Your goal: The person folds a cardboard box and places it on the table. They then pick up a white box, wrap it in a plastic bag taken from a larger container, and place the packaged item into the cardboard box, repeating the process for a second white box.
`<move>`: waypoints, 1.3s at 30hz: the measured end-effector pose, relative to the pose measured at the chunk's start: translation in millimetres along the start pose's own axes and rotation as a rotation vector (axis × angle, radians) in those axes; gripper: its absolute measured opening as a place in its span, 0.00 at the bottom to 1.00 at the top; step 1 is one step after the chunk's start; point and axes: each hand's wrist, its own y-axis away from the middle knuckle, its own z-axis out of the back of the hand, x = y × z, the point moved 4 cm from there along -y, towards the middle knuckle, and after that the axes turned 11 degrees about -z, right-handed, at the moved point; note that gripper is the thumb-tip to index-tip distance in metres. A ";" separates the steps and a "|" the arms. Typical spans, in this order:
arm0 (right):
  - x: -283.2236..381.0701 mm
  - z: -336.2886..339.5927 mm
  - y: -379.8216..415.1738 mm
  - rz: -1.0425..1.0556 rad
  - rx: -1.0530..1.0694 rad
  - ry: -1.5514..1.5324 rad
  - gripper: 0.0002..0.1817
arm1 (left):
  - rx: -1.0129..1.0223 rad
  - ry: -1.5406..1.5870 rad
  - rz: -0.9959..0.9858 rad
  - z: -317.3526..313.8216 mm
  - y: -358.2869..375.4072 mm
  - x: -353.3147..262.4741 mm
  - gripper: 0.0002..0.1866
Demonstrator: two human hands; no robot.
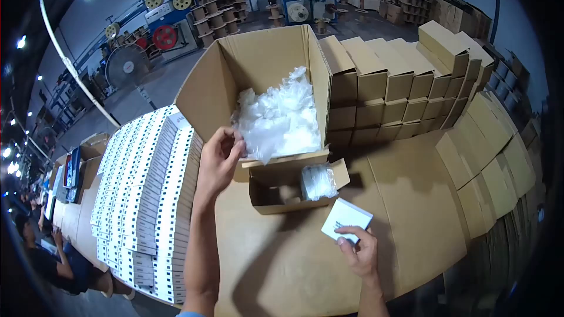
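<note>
Beyond the worktable, a workshop spreads from ten o'clock to one, its grey floor point(164, 76) bearing a blue machine point(292, 3) at twelve and piled spools point(224, 9) at eleven. The brown tabletop point(317, 276) fills six o'clock, seamed toward four and crossed by an arm's shadow. Tight rows of white boxes point(141, 199) stand at eight; stacked cardboard boxes point(373, 88) stand at two, with more at three. A seated person shows at the far eight o'clock edge. At twelve sits a large open carton point(273, 53) of clear plastic bags point(282, 114); just below it, a small open carton point(279, 207) holds a plastic-wrapped packet point(319, 182). The left hand point(220, 158), at nine, has bent fingers beside the bags; I cannot tell whether they grip one. At five, the right hand point(361, 252) pinches a flat white box point(346, 218) above the tabletop.
</note>
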 end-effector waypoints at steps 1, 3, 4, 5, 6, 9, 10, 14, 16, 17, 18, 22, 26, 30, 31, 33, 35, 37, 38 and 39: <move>11.5 -1.5 2.6 0.024 0.000 0.007 0.12 | -0.050 0.093 0.038 -6.1 17.7 -19.8 0.04; 36.8 -9.1 8.7 0.119 -0.028 -0.033 0.17 | -0.088 0.141 0.038 -16.5 56.1 -35.1 0.05; 45.9 -12.2 11.5 0.190 -0.064 0.056 0.20 | -0.088 0.177 0.073 -24.1 76.6 -40.2 0.05; 54.6 -15.7 14.4 0.260 -0.098 0.145 0.23 | -0.089 0.212 0.109 -31.2 97.7 -43.6 0.06; 68.9 -21.2 18.4 0.306 -0.075 0.230 0.28 | -0.082 0.251 0.121 -38.3 119.9 -41.2 0.07; 64.3 -36.9 24.3 0.479 -0.013 0.451 0.38 | -0.134 0.234 0.262 -60.5 176.1 -37.0 0.07; 60.9 -44.6 27.0 0.537 -0.004 0.476 0.37 | -0.125 0.260 0.291 -66.9 187.9 -40.7 0.08; 33.3 -61.6 44.4 0.521 0.035 0.408 0.24 | -0.045 0.207 0.324 -63.4 220.6 -41.0 0.09; 20.5 -66.4 53.7 0.448 0.029 0.341 0.15 | -0.071 0.277 0.351 -54.0 234.1 -32.4 0.09; 10.7 -68.0 57.4 0.351 0.003 0.301 0.13 | -0.067 0.251 0.326 -48.9 240.6 -26.3 0.11; -0.7 -69.3 63.8 0.255 -0.024 0.260 0.12 | -0.123 0.398 0.348 -48.1 246.8 -15.6 0.10; -28.1 -82.2 77.6 0.081 -0.131 0.104 0.14 | -0.343 0.844 0.410 -67.8 276.3 -13.8 0.15; -33.6 -88.9 90.2 0.028 -0.186 0.153 0.16 | -0.113 0.400 0.398 -91.5 293.4 -32.9 0.15; -19.8 -88.5 91.0 -0.047 -0.191 0.141 0.17 | -0.263 0.419 0.524 -97.6 305.1 -14.4 0.11; -18.1 -86.3 89.5 -0.020 -0.200 0.125 0.18 | -0.327 0.459 0.538 -98.2 307.3 -10.5 0.12; -19.6 -79.3 85.3 -0.066 -0.187 0.104 0.19 | -0.284 0.410 0.505 -95.0 307.5 -8.2 0.12; -30.3 -76.8 79.8 -0.120 -0.158 0.015 0.19 | -0.246 0.333 0.486 -92.2 305.4 -11.6 0.13; -30.4 -79.0 78.1 -0.130 -0.155 -0.095 0.19 | -0.257 0.336 0.490 -91.0 306.9 -9.9 0.14; -29.3 -81.8 79.2 -0.141 -0.159 -0.178 0.19 | -0.262 0.338 0.493 -90.7 307.3 -9.2 0.15; -29.7 -83.8 80.7 -0.154 -0.162 -0.260 0.19 | -0.310 0.343 0.482 -90.1 305.0 -12.0 0.15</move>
